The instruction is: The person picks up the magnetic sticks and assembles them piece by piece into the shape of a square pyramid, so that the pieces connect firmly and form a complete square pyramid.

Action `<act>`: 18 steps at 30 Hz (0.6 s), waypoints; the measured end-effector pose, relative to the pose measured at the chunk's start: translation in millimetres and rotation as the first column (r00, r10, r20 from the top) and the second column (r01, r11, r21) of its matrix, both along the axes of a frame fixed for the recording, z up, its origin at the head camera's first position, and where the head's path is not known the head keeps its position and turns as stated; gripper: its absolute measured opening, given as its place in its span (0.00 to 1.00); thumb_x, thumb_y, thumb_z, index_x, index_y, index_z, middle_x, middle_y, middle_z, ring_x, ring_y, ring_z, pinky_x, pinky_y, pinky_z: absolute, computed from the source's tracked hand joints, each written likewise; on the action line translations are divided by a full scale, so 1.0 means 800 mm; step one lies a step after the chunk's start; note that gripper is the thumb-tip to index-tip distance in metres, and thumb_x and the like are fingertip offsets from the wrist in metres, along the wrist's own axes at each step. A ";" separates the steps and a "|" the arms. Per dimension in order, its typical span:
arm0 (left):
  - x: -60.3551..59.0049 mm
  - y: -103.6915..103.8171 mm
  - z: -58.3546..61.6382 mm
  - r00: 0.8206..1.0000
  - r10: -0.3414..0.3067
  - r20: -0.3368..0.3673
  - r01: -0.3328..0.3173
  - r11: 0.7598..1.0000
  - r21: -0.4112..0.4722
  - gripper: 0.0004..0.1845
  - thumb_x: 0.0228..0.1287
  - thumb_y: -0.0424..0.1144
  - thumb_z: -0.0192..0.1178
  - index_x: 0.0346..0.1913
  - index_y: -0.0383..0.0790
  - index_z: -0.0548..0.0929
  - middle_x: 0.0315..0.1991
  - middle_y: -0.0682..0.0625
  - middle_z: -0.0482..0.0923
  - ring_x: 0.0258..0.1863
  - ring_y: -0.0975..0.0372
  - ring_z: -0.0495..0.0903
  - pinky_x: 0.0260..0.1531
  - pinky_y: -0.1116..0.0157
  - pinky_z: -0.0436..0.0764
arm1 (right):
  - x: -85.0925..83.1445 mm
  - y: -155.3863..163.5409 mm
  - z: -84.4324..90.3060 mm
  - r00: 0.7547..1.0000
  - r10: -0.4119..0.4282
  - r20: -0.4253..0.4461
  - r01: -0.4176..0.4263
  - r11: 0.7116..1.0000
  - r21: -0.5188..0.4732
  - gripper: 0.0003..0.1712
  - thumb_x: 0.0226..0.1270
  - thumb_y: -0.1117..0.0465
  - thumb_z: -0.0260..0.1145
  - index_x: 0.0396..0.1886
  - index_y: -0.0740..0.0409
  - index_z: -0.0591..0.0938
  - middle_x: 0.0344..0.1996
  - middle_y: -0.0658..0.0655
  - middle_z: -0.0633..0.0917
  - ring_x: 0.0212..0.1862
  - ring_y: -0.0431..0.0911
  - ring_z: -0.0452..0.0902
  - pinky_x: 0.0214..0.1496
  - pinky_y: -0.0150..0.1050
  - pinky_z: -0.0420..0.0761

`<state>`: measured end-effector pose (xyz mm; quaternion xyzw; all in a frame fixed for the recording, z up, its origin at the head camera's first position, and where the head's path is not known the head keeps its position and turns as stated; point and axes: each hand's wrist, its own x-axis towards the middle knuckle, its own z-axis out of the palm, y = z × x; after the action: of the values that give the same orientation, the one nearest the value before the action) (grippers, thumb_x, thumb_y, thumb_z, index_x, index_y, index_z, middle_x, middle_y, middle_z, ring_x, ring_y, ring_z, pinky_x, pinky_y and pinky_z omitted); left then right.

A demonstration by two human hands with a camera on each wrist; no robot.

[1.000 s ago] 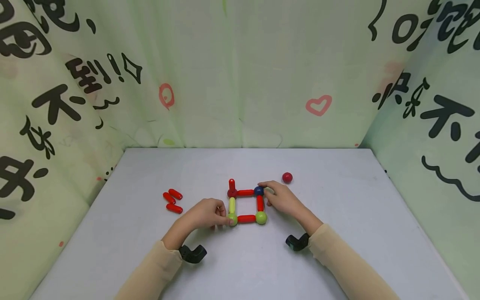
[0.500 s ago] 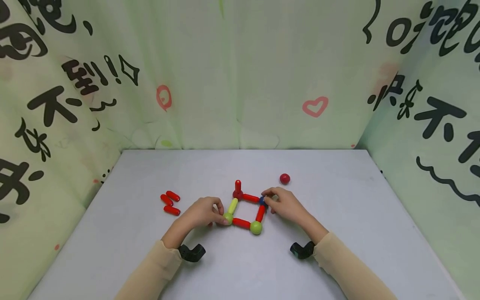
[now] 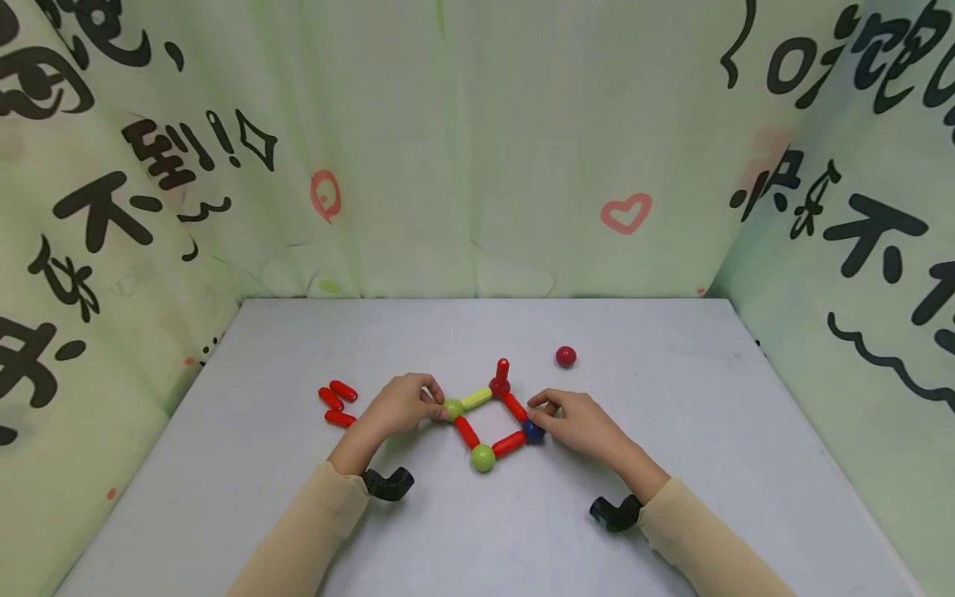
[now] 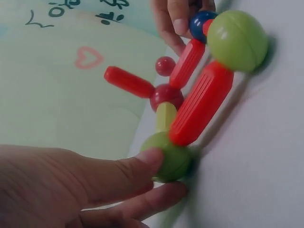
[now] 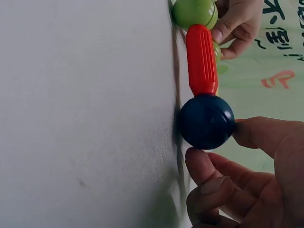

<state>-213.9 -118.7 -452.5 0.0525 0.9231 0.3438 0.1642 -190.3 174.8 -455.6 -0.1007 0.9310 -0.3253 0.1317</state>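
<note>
A square frame of magnetic rods and balls stands at mid-table. My left hand [image 3: 403, 404] pinches its left green ball [image 3: 452, 407] between thumb and fingers. At the right corner, the thumb and fingertips of my right hand [image 3: 580, 421] hold the blue ball [image 5: 207, 122]. A second green ball [image 3: 482, 458] makes the near corner and a dark red ball [image 3: 499, 386] the far one, with a red rod [image 4: 128, 81] standing up from it. One side is a yellow rod [image 3: 477, 399]; the others are red rods, such as this red rod [image 3: 510, 444].
Three loose red rods [image 3: 343, 390] lie left of my left hand, one partly behind it. A loose red ball [image 3: 566, 356] rests beyond my right hand. The white table [image 3: 642, 332] ends at a printed green curtain [image 3: 403, 166] at the back and sides.
The frame has turned clockwise on the table, from square-on to diamond-wise. My left hand has gone away from me with the green ball, my right hand nearer with the blue ball.
</note>
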 end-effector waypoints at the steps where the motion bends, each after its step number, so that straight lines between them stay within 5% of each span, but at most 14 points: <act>1: -0.002 0.001 -0.001 1.000 0.005 -0.011 -0.005 1.000 0.000 0.10 0.63 0.41 0.74 0.41 0.43 0.84 0.35 0.51 0.84 0.31 0.59 0.78 0.29 0.66 0.76 | 0.000 -0.001 0.000 1.000 -0.005 0.012 0.005 1.000 -0.007 0.17 0.73 0.54 0.66 0.58 0.53 0.84 0.33 0.51 0.85 0.34 0.45 0.75 0.36 0.38 0.73; 6: -0.007 0.003 -0.005 0.997 -0.014 -0.080 0.012 1.000 -0.016 0.10 0.67 0.41 0.70 0.49 0.45 0.85 0.40 0.51 0.86 0.34 0.60 0.79 0.32 0.66 0.78 | 0.001 -0.011 -0.004 0.998 -0.010 0.056 0.011 1.000 -0.008 0.25 0.72 0.53 0.68 0.65 0.53 0.79 0.26 0.50 0.84 0.29 0.44 0.75 0.33 0.37 0.72; 12: -0.003 -0.001 -0.007 0.981 -0.143 -0.133 0.137 0.989 -0.049 0.19 0.71 0.39 0.66 0.62 0.43 0.83 0.50 0.50 0.86 0.40 0.61 0.78 0.36 0.66 0.79 | 0.000 -0.024 -0.002 0.995 -0.040 0.089 0.043 0.999 -0.030 0.36 0.73 0.49 0.68 0.75 0.55 0.69 0.23 0.53 0.82 0.24 0.45 0.74 0.31 0.37 0.72; 18: 0.004 -0.021 0.009 0.977 -0.084 -0.195 0.049 0.983 -0.178 0.17 0.71 0.39 0.65 0.61 0.44 0.84 0.52 0.49 0.86 0.50 0.56 0.82 0.49 0.57 0.84 | -0.005 -0.028 -0.003 0.991 -0.065 0.120 0.079 0.990 -0.119 0.38 0.71 0.55 0.70 0.76 0.57 0.66 0.26 0.53 0.83 0.21 0.45 0.78 0.30 0.37 0.79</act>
<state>-210.7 -135.6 -445.7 0.1035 0.9590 0.2498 0.0851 -194.1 152.1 -457.7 -0.0560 0.9029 -0.3921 0.1671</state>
